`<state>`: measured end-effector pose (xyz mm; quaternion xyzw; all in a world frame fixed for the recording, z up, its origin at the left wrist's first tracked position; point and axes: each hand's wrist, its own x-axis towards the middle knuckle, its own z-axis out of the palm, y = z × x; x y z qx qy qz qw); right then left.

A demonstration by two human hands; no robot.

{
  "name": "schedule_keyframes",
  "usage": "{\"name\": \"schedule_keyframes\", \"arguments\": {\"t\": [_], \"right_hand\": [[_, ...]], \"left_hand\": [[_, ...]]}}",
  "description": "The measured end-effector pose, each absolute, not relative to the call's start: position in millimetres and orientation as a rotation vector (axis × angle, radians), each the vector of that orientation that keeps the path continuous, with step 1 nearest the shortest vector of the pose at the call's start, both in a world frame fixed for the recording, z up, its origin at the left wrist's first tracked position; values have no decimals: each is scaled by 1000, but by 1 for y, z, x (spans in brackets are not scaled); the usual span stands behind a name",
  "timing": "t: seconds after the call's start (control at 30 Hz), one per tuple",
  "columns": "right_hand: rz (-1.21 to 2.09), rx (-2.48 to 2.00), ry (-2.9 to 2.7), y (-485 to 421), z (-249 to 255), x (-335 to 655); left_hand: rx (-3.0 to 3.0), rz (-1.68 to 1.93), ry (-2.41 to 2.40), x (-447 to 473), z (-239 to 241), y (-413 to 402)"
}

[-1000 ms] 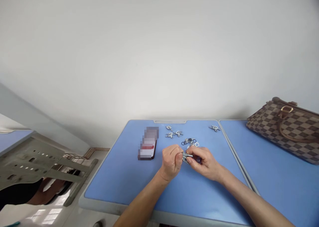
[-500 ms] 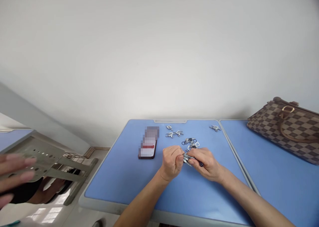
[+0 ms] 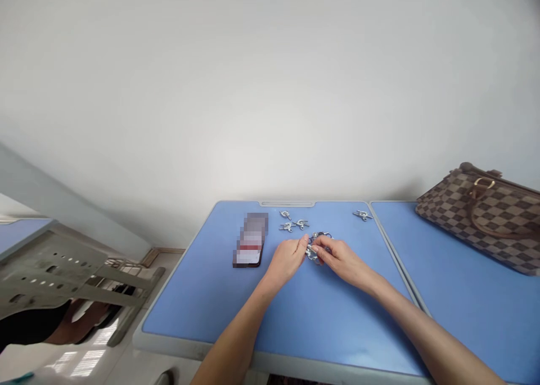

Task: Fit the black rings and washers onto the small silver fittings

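My left hand (image 3: 287,257) and my right hand (image 3: 337,256) meet at a small heap of silver metal pieces and dark rings (image 3: 317,244) on the blue table (image 3: 304,312). Both hands pinch at this heap with fingertips together; what exactly each holds is too small to name. More silver pieces (image 3: 294,225) lie just beyond the left hand, and a single one (image 3: 362,215) sits near the table's far right corner. A phone (image 3: 250,241) lies flat to the left of my left hand.
A brown checkered handbag (image 3: 485,215) stands on a second blue table (image 3: 481,295) at the right. A white wall rises behind. At the lower left there is a grey perforated metal frame (image 3: 63,278) and part of another person.
Both hands moved away from me to the heap of metal pieces. Another person's blurred hand at the left edge half a second ago is gone.
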<state>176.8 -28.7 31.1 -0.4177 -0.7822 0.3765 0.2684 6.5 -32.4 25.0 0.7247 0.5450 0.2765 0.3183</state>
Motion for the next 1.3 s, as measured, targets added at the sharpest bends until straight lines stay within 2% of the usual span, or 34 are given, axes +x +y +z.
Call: {"name": "schedule_keyframes", "arguments": {"t": [0.27,0.5,0.77,1.3], "right_hand": [[1247,-1102,-2267,-23,33,194],[1121,-1268,-2348,-24,23,186],[975,-1377,-2489,-37,34,175],[890,-1493,-2630,-35,30,177]], "left_hand": [[2129,359,1551,7,31,-36],[2274,99,1579,11,28,-38],[2353,-144,1671,15,32,-44],[2345,-124,1805,15,33,-46]]}}
